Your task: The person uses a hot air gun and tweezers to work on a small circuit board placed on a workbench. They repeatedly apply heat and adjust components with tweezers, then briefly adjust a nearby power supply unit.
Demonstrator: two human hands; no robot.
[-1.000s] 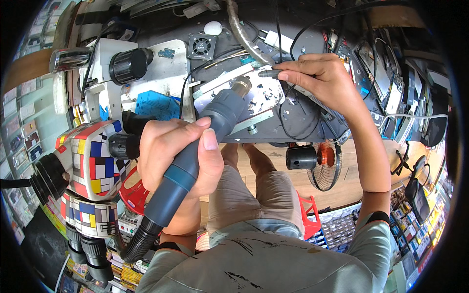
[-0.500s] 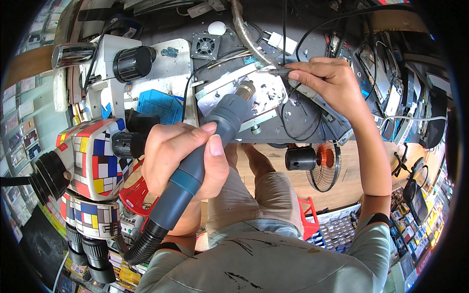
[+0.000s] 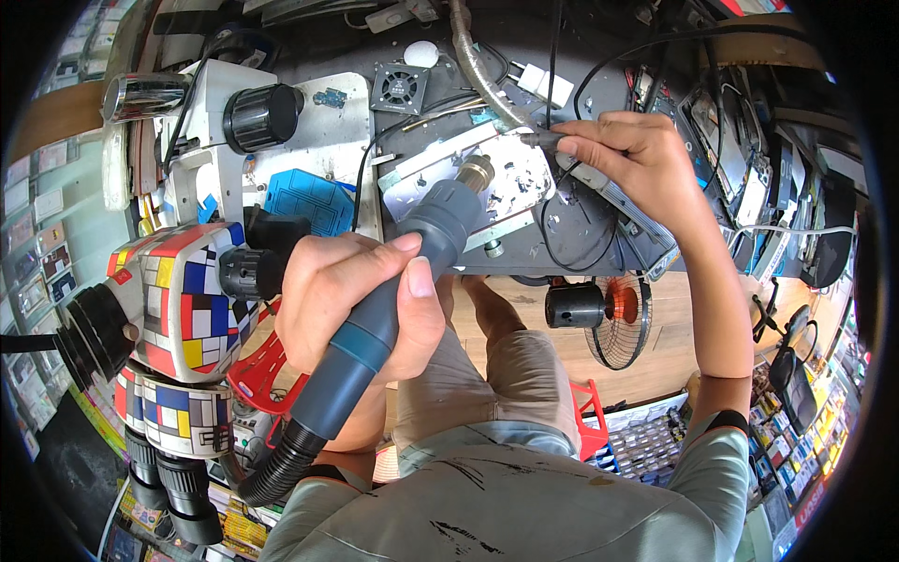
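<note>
My left hand (image 3: 361, 304) is wrapped round the thick dark blue-grey handle of a hot air gun (image 3: 361, 347). Its brass-coloured nozzle (image 3: 476, 172) points up and right over a white plate (image 3: 536, 178) scattered with small dark chips and bits. From the handle's lower end runs a ribbed black hose. Beyond the plate's far right corner, my right hand (image 3: 629, 150) pinches a slim dark tool (image 3: 537, 140) between thumb and fingers. The tool points left, beside the end of a bendable metal tube (image 3: 482, 80); its exact kind is not clear.
A microscope with a colour-block pattern (image 3: 187, 309) stands at left, near a blue mat (image 3: 309, 201). A small square fan (image 3: 400, 88) and white charger (image 3: 543, 84) lie farther back. Black cables cross the right side. Below the bench edge stands a floor fan (image 3: 618, 314).
The whole view has shifted slightly. Both hands keep their holds, with the hot air gun and the slim tool in nearly the same places over the bench.
</note>
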